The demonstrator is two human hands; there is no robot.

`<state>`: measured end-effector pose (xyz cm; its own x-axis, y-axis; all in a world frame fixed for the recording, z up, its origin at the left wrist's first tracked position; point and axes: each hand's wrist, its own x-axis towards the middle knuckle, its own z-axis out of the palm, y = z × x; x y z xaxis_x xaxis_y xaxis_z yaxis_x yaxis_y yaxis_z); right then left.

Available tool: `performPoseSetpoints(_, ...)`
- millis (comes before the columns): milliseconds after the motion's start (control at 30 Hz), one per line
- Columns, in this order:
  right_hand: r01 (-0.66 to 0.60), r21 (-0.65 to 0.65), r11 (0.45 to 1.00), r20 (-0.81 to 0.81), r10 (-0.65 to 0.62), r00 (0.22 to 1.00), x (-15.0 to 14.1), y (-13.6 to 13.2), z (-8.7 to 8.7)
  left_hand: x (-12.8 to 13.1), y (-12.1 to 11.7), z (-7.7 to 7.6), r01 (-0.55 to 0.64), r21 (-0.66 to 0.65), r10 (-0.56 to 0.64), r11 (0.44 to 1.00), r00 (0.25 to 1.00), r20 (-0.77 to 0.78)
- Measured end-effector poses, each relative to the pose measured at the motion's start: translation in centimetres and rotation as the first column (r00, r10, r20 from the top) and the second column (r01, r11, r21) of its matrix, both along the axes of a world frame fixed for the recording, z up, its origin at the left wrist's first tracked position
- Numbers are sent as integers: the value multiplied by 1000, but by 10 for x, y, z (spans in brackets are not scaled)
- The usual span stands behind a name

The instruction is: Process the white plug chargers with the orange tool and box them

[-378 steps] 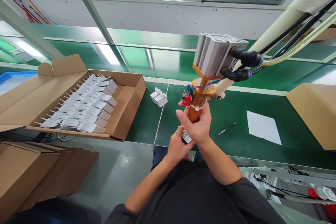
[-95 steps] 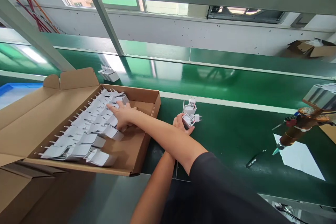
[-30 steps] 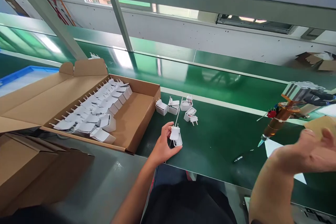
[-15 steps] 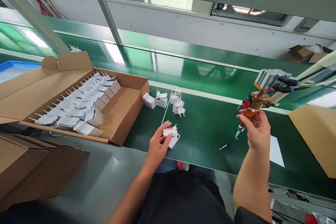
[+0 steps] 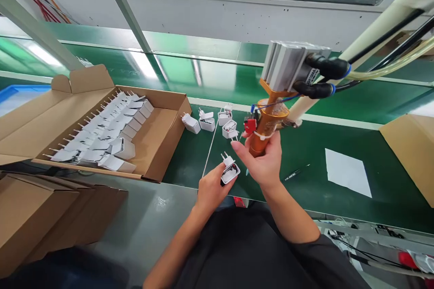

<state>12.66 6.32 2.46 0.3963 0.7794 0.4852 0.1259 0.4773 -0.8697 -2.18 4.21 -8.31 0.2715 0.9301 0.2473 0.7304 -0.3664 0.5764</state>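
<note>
My left hand (image 5: 213,188) grips a white plug adapter (image 5: 230,173) near the table's front edge. The adapter's housing stands open at the top, its pronged cover tilted to the far side. My right hand (image 5: 262,160) is wrapped round an orange glue dispenser (image 5: 260,142) with a pale blue nozzle tip (image 5: 247,172), just right of the adapter. A silver block (image 5: 288,65) with black hose fittings tops the dispenser. Beyond my left hand stand several more white adapters (image 5: 207,123), some with their covers off to one side.
At the left an open cardboard box (image 5: 166,133) holds rows of white adapters. A black pen-like tool (image 5: 292,175) and a white paper sheet (image 5: 348,172) lie on the green table (image 5: 305,149). Another cardboard box (image 5: 412,149) is at the right, and a pale arm (image 5: 376,49) carries the hoses.
My right hand has brought the dispenser leftward, close to the adapter. My left hand has taken hold of the adapter, whose cover now leans back, showing the inside. The view has shifted slightly.
</note>
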Motion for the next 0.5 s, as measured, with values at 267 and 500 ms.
performPoseSetpoints(267,59,34,998,16,-60,998,-24,4,3,-7,-3,29,84,-88,-66,993,980,187)
performPoseSetpoints(500,89,127,988,90,-101,991,-20,4,6,-6,-5,37,131,-118,-96,984,960,263)
